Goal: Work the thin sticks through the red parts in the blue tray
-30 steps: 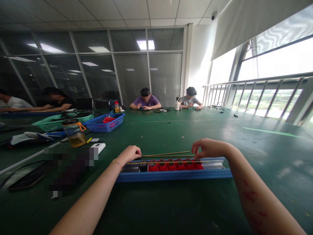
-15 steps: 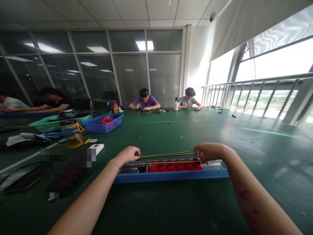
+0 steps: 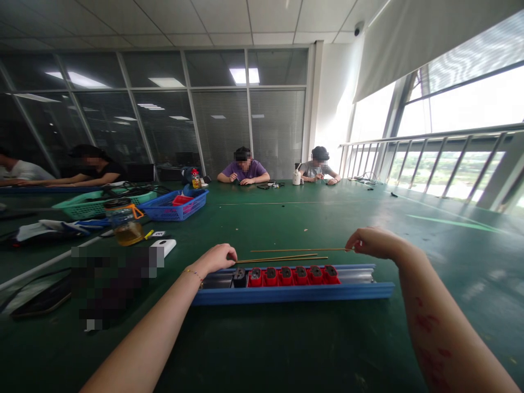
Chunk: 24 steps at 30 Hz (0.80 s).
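Observation:
My right hand is raised above the right part of the blue rail, its fingers pinching the right end of a thin brass-coloured rod. This rod points left, roughly level, behind the rail. Two similar rods lie close together between it and the rail. My left hand is closed with its fingertips at their left ends; whether it grips them is hidden. Standing in the rail's channel is a row of several red holders with dark tops. One black block sits left of them.
To the left stand a blue basket, a green basket and a jar of amber liquid. A white object lies nearer. Several people sit around the green table, two of them at its far edge.
My right hand has moved right and a little up, carrying its rod from over the red holders to behind the rail. My left hand has hardly moved.

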Each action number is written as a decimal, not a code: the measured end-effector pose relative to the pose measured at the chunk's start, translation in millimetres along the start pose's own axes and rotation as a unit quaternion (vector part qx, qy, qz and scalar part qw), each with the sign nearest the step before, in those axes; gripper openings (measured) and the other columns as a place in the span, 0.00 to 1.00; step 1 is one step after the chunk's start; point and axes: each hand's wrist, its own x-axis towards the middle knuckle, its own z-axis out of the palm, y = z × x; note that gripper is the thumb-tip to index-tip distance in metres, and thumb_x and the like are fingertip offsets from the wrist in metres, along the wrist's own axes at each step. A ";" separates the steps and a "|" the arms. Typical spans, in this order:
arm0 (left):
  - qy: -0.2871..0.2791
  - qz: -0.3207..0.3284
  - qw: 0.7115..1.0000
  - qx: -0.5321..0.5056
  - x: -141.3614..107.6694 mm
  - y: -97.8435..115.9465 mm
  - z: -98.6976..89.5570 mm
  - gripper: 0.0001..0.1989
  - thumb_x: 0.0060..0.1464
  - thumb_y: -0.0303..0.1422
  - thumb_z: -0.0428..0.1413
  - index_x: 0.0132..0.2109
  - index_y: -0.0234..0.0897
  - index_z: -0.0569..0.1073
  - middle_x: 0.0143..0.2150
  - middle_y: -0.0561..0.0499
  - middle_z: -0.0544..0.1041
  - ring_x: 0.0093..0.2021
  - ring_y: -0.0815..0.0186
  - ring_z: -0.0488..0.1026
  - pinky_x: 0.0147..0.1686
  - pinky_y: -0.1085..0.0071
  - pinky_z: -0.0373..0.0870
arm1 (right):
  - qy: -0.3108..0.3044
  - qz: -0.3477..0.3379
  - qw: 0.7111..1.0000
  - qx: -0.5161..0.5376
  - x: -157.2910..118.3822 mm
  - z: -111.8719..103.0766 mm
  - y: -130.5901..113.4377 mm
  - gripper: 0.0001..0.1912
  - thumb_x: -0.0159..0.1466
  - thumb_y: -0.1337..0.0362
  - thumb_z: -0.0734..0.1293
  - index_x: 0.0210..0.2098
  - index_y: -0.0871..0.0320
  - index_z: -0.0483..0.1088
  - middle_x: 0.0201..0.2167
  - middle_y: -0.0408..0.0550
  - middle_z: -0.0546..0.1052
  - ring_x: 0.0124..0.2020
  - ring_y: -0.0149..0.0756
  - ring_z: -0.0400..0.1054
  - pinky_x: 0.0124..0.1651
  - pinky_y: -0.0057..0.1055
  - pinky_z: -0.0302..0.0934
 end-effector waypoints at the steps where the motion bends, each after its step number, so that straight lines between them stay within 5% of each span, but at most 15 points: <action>1: 0.003 0.001 1.000 0.001 0.0 -0.2 0.1 0.08 0.44 0.34 0.53 0.33 0.41 0.74 0.38 0.51 0.74 0.37 0.67 0.70 0.34 0.76 0.62 | -0.012 -0.002 1.000 0.001 5.2 5.0 -0.3 0.16 0.49 0.71 0.62 0.34 0.49 0.75 0.28 0.45 0.77 0.29 0.39 0.69 0.29 0.29 0.57; 5: -0.007 0.004 1.000 -0.008 0.6 -1.6 1.8 0.09 0.45 0.35 0.52 0.34 0.40 0.74 0.36 0.52 0.75 0.34 0.68 0.70 0.32 0.77 0.61 | -0.052 -0.016 0.998 0.011 26.2 27.7 -10.0 0.16 0.48 0.72 0.62 0.32 0.51 0.76 0.27 0.45 0.77 0.29 0.37 0.69 0.28 0.27 0.57; 11: -0.006 0.008 1.000 -0.030 -0.1 -0.8 2.1 0.18 0.46 0.47 0.50 0.33 0.39 0.73 0.32 0.52 0.76 0.32 0.67 0.70 0.29 0.76 0.60 | -0.014 -0.016 1.000 0.009 53.1 61.4 -37.3 0.16 0.51 0.72 0.59 0.33 0.54 0.74 0.33 0.47 0.77 0.34 0.38 0.70 0.34 0.28 0.58; 15: -0.019 0.002 0.998 -0.051 1.5 -4.0 4.1 0.15 0.43 0.45 0.54 0.33 0.39 0.73 0.32 0.53 0.76 0.32 0.67 0.71 0.29 0.77 0.61 | 0.008 -0.024 1.000 0.017 63.2 72.9 -50.2 0.16 0.55 0.70 0.58 0.38 0.52 0.72 0.36 0.45 0.76 0.37 0.37 0.69 0.38 0.27 0.58; 20: -0.021 0.005 0.998 -0.060 3.4 -7.1 5.7 0.11 0.44 0.40 0.53 0.32 0.40 0.73 0.32 0.54 0.76 0.33 0.68 0.71 0.30 0.77 0.62 | -0.004 -0.006 1.000 0.019 61.9 72.7 -34.1 0.19 0.55 0.69 0.58 0.44 0.53 0.70 0.42 0.48 0.74 0.43 0.39 0.67 0.44 0.31 0.58; 24: -0.028 -0.005 0.998 -0.059 2.9 -4.4 3.9 0.10 0.44 0.39 0.53 0.33 0.40 0.74 0.32 0.54 0.77 0.33 0.68 0.71 0.31 0.77 0.62 | -0.068 0.004 0.997 0.024 55.8 71.0 -17.3 0.18 0.52 0.72 0.59 0.39 0.57 0.73 0.38 0.52 0.76 0.39 0.43 0.70 0.40 0.33 0.61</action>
